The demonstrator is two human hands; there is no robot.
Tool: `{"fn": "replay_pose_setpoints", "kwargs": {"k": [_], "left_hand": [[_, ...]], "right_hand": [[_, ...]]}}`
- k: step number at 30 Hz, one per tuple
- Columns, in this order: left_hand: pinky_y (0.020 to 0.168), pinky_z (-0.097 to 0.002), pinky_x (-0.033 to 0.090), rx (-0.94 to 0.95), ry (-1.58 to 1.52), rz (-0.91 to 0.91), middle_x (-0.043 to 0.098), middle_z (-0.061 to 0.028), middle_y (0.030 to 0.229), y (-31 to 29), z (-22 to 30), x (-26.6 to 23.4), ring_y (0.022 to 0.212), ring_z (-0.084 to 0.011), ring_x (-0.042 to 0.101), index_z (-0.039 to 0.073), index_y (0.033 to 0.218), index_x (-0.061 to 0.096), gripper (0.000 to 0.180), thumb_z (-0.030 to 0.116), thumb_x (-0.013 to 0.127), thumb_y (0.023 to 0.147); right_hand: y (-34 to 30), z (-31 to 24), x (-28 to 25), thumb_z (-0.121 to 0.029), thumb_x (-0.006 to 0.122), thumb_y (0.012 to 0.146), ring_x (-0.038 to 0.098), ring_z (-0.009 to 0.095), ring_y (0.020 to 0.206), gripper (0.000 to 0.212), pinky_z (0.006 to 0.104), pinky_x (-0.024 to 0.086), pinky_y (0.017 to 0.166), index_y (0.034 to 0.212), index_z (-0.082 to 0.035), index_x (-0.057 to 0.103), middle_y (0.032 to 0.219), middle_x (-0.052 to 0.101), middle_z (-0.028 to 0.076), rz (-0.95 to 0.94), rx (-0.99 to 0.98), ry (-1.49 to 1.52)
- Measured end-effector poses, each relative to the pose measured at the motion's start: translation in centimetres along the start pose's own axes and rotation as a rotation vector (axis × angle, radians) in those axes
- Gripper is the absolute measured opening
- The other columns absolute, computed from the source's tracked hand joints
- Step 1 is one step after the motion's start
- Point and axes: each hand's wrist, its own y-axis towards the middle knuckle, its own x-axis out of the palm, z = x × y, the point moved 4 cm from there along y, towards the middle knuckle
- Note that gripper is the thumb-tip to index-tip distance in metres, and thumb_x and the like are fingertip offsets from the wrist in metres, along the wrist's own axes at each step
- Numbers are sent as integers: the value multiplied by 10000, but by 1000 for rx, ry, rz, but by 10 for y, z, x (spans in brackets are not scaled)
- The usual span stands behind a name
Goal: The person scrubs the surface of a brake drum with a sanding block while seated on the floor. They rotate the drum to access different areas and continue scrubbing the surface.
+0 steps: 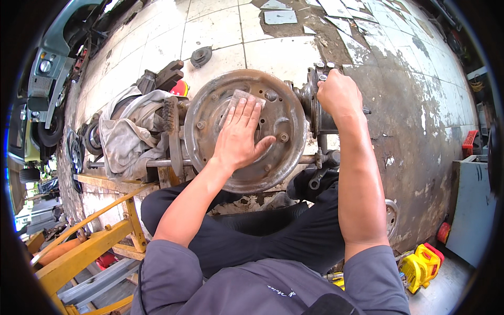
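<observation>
My left hand (237, 134) lies flat, fingers stretched out, on a worn piece of sandpaper (238, 95). The paper rests against a round, brown-grey metal backing plate (207, 102) with holes and bolts, upright in front of my knees. To the right, my right hand (341, 95) is closed at the top of a dark metal flange (315, 107) with studs; its fingertips are partly hidden. Left of the plate, a wire brush (175, 149) leans with its bristles up, beside a grey cloth (123, 131) draped over metal parts.
A metal rod (157, 163) runs low behind the plate. A yellow frame (89, 252) stands at my lower left. One round metal part (201, 56) lies on the tiled floor ahead. A yellow-and-red tool (421, 266) and a grey cabinet (475, 205) are at right; vehicles stand far left.
</observation>
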Motion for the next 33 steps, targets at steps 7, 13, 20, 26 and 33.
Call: {"fn": "replay_pose_setpoints", "kwargs": {"k": [7,13,20,26,33], "left_hand": [[1221,-485,244,-33,54,-31,381,-248,1560,21,-10,3,1473,-397,325,-19,1497,408,797,572,531,976],[1231,-484,225,26,-35,-94,378,-232,1567,-9,-5,-7,1479,-389,315,-16,1494,413,752,531,533,991],[1229,-486,225,-2,17,-52,395,-237,1555,21,-6,2,1473,-396,324,-18,1484,428,757,558,502,999],[1222,-489,231,11,-46,-66,392,-250,1553,-2,-4,-7,1472,-400,326,-19,1485,427,779,579,502,992],[1223,-483,228,-47,-14,-10,405,-258,1541,17,6,4,1470,-394,332,-17,1482,432,785,587,506,986]], "right_hand": [[0,-4,3,-111,584,877,704,381,1046,355,448,558,911,1156,103,625,1075,716,269,23,-3,8],[-2,-2,-4,-107,580,878,706,382,1037,341,444,558,909,1143,102,634,1064,719,269,9,-4,2],[0,-1,3,-112,584,882,708,380,1035,320,439,562,904,1115,98,652,1055,719,273,28,2,31],[-2,-6,-3,-121,593,882,706,381,1042,330,436,559,912,1131,87,652,1081,715,270,-21,1,29],[1,-1,0,-118,592,883,704,374,1051,326,439,563,904,1133,82,653,1082,716,266,6,15,27]]}}
